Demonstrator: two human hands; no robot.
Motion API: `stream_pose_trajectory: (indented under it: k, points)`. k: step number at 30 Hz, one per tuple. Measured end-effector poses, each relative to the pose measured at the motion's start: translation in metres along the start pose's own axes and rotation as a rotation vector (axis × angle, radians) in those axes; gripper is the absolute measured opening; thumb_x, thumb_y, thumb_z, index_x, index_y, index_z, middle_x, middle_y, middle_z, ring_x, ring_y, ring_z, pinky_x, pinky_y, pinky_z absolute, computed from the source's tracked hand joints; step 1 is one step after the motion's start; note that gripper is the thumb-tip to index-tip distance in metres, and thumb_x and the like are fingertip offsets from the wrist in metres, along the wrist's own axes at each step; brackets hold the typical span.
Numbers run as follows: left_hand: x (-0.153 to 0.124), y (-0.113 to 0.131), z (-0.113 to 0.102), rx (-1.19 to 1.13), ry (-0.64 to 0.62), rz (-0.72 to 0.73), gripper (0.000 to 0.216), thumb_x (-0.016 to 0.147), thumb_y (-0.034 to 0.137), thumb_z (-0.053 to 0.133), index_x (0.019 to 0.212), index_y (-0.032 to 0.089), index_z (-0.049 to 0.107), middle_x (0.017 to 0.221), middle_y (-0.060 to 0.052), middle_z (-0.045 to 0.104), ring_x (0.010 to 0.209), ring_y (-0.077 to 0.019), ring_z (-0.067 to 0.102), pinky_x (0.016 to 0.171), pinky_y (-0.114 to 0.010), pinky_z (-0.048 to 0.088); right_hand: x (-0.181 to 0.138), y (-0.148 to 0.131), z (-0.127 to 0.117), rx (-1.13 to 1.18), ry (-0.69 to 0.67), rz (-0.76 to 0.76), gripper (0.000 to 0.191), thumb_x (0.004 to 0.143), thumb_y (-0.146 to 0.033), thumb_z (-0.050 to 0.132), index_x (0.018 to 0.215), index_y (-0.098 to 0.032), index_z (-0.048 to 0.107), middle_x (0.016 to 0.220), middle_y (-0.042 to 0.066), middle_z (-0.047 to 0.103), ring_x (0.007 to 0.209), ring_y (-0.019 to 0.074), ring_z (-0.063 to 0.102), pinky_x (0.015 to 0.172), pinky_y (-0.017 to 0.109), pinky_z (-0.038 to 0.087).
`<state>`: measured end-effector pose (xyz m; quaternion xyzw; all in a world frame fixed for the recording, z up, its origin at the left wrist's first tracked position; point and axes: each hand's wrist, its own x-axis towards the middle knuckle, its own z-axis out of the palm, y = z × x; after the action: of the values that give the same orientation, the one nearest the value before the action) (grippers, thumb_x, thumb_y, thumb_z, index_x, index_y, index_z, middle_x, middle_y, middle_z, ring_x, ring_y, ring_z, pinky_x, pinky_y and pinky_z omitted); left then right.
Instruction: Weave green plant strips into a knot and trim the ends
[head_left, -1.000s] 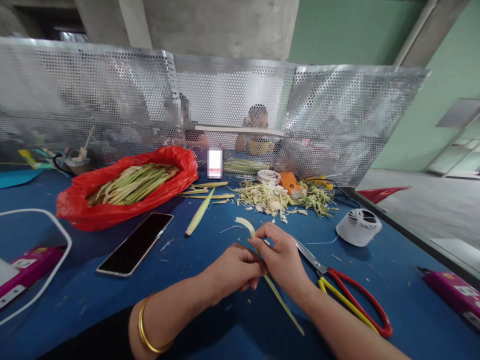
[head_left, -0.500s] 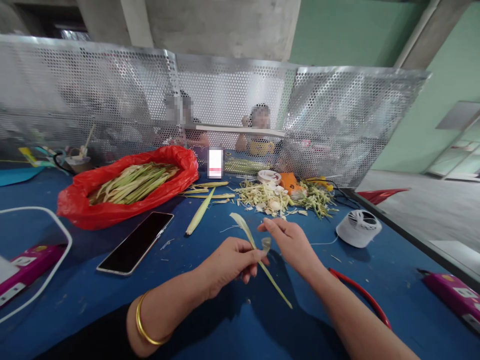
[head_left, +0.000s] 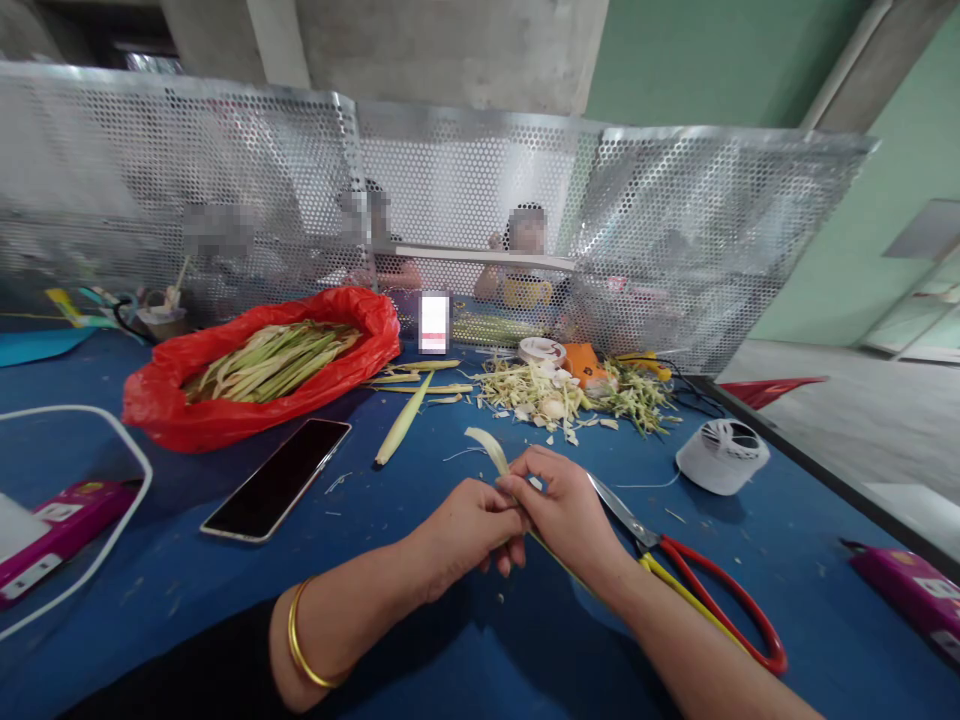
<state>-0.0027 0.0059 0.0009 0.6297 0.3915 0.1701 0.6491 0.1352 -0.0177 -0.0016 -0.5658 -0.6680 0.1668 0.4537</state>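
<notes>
My left hand (head_left: 465, 528) and my right hand (head_left: 566, 515) meet over the blue table (head_left: 420, 640), both pinched on a thin pale-green leaf strip (head_left: 486, 447). The strip's curled tip sticks out beyond my fingers toward the far side; the rest is hidden under my right hand. A gold bangle sits on my left wrist. Red-and-yellow-handled scissors (head_left: 697, 595) lie just right of my right hand.
A red bag (head_left: 225, 410) of green strips lies at the left, a black phone (head_left: 277, 478) in front of it. A single stalk (head_left: 403, 420), a pile of trimmings (head_left: 562, 395), a white fan (head_left: 722, 455) and pink boxes (head_left: 52, 525) surround me. People sit behind a perforated screen (head_left: 465, 200).
Half a second ago my right hand was lifted away, holding a small peeled piece. It has come back to my left hand and pinches the strip again. The scissors are uncovered again.
</notes>
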Motion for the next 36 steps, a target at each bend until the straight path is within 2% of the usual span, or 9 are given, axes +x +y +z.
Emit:
stream_pose_trajectory:
  k: [2,6,8,10,14,22,30,33,36]
  points:
    - [0.0,0.003,-0.004,-0.13,0.027,-0.021,0.028,0.071,0.041,0.063,0.064,0.013,0.064,0.054,0.001,0.058,0.046,-0.0085,0.049,0.045,-0.021,0.031,0.004,0.003,-0.007,0.018,0.04,0.008,0.019,0.084,-0.027,0.056,0.068,-0.021,0.064,0.074,0.001,0.065,0.073,0.017,0.059,0.068,0.027,0.043]
    - [0.0,0.01,-0.018,-0.334,0.051,-0.027,0.047,0.073,0.057,0.061,0.088,0.013,0.069,0.067,-0.001,0.063,0.055,-0.0091,0.053,0.054,-0.022,0.036,0.011,0.005,-0.029,-0.059,0.164,0.029,0.025,0.088,-0.038,0.05,0.079,-0.021,0.066,0.081,0.004,0.068,0.08,0.0196,0.06,0.071,0.028,0.042]
    - [0.0,0.012,-0.025,-0.38,0.078,-0.004,0.05,0.074,0.06,0.059,0.089,0.013,0.069,0.07,-0.002,0.063,0.057,-0.0098,0.054,0.057,-0.023,0.037,0.012,0.004,-0.034,-0.141,0.111,0.029,0.032,0.089,-0.042,0.048,0.072,-0.02,0.065,0.072,0.003,0.066,0.072,0.0182,0.058,0.066,0.027,0.04]
    - [0.001,0.013,-0.029,-0.397,0.104,0.017,0.05,0.074,0.06,0.059,0.088,0.013,0.069,0.07,-0.002,0.063,0.058,-0.0099,0.054,0.057,-0.023,0.037,0.01,0.003,-0.034,-0.178,-0.027,0.028,0.035,0.089,-0.044,0.048,0.067,-0.021,0.062,0.064,0.001,0.062,0.063,0.0158,0.055,0.058,0.025,0.038]
    - [0.002,0.013,-0.027,-0.333,0.173,0.043,0.041,0.064,0.05,0.074,0.078,0.012,0.065,0.064,0.001,0.06,0.054,-0.0089,0.052,0.052,-0.021,0.035,0.006,0.001,-0.025,-0.153,-0.271,0.018,0.027,0.087,-0.036,0.052,0.064,-0.021,0.056,0.057,-0.004,0.054,0.054,0.0122,0.045,0.051,0.023,0.033]
    - [0.01,0.005,-0.022,-0.212,0.261,0.065,0.03,0.067,0.04,0.072,0.07,0.012,0.063,0.052,0.002,0.055,0.042,-0.0069,0.046,0.044,-0.021,0.036,0.005,0.002,-0.025,-0.243,-0.228,-0.089,0.029,0.085,-0.029,0.054,0.059,-0.02,0.06,0.054,-0.002,0.053,0.054,0.0127,0.045,0.052,0.024,0.03]
    - [0.009,0.009,-0.029,-0.295,0.181,0.017,0.037,0.067,0.046,0.072,0.079,0.011,0.065,0.061,0.0,0.06,0.049,-0.0092,0.053,0.053,-0.024,0.045,0.01,0.009,-0.031,-0.148,-0.276,-0.021,0.029,0.088,-0.034,0.049,0.069,-0.023,0.067,0.067,0.0,0.065,0.066,0.0164,0.057,0.061,0.025,0.039]
    - [0.007,0.011,-0.029,-0.314,0.079,0.008,0.046,0.073,0.055,0.063,0.085,0.011,0.066,0.065,-0.003,0.062,0.051,-0.0107,0.055,0.052,-0.024,0.045,0.013,0.011,-0.03,-0.017,-0.228,0.098,0.037,0.089,-0.043,0.046,0.071,-0.021,0.069,0.07,0.001,0.066,0.069,0.018,0.058,0.065,0.027,0.041]
    - [0.005,0.01,-0.026,-0.252,0.053,0.001,0.043,0.073,0.053,0.063,0.084,0.011,0.066,0.063,-0.002,0.062,0.049,-0.0099,0.055,0.05,-0.022,0.043,0.011,0.01,-0.021,0.202,-0.205,0.222,0.035,0.085,-0.045,0.051,0.066,-0.02,0.067,0.065,-0.001,0.063,0.067,0.0164,0.056,0.065,0.026,0.04]
